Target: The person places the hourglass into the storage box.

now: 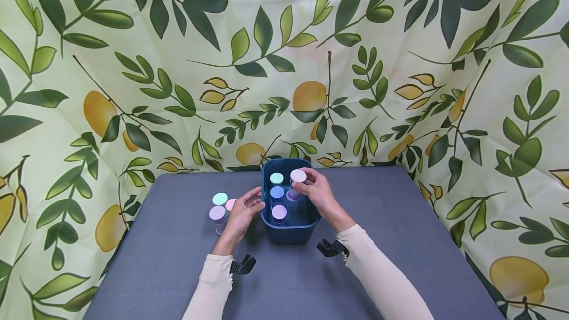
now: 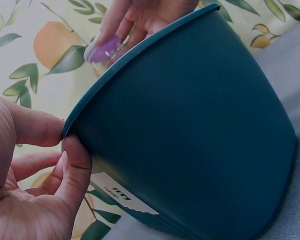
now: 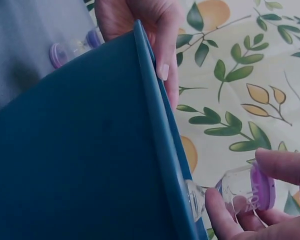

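Observation:
A dark teal bin (image 1: 291, 233) stands mid-table. My left hand (image 1: 256, 205) pinches its left rim between thumb and fingers, seen close in the left wrist view (image 2: 65, 142) against the bin wall (image 2: 190, 140). My right hand (image 1: 299, 187) grips a clear jar with a pale pink lid (image 1: 298, 176) at the bin's far right corner, just above the rim. In the right wrist view that hand (image 3: 237, 177) holds the jar (image 3: 247, 192) beside the bin's edge (image 3: 160, 150). Three jars stand inside: mint lid (image 1: 276, 178), blue lid (image 1: 277, 192), purple lid (image 1: 279, 212).
Three more jars stand on the grey table (image 1: 378, 260) left of the bin: mint lid (image 1: 220, 198), pink lid (image 1: 231, 204), lilac lid (image 1: 217, 213). A leaf-and-lemon cloth (image 1: 284, 63) hangs behind and at both sides.

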